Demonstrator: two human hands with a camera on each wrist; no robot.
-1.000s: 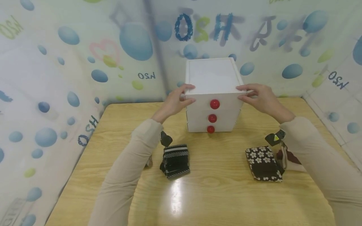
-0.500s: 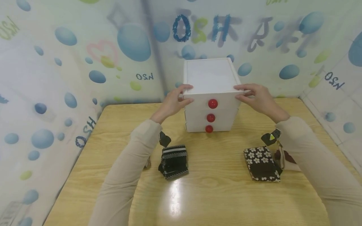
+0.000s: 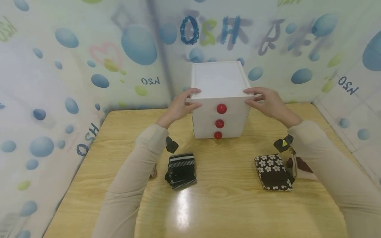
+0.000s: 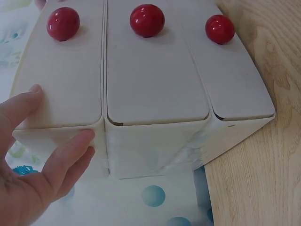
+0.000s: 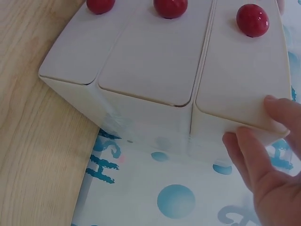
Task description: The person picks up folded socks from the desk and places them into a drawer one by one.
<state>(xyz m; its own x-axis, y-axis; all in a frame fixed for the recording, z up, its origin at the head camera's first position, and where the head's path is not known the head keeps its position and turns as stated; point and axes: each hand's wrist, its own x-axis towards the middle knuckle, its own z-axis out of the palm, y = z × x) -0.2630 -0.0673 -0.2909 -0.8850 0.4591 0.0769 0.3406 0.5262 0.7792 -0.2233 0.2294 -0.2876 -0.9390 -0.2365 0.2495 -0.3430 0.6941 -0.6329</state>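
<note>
A white chest of three small drawers [image 3: 205, 127] with round red knobs [image 3: 221, 108] stands at the back of the wooden table, its drawers closed. My left hand [image 3: 178, 107] grips its upper left front corner. In the left wrist view, the thumb lies on the top drawer's front and fingers [image 4: 70, 155] touch the side. My right hand [image 3: 271, 103] holds the upper right front corner likewise, with its thumb on the front and fingers [image 5: 251, 150] on the side. Each hand's remaining fingers are partly hidden.
On the table [image 3: 220, 208], a folded black sock-like bundle with white stripes [image 3: 181, 171] lies left of centre. A folded dark floral one [image 3: 274, 172] lies right, beside a maroon and beige one [image 3: 302, 169] partly behind the sleeve. Patterned walls [image 3: 137, 89] enclose the table.
The whole head view has shifted slightly, so everything sits a little further left in it. Both hands keep their hold on the chest's corners.
</note>
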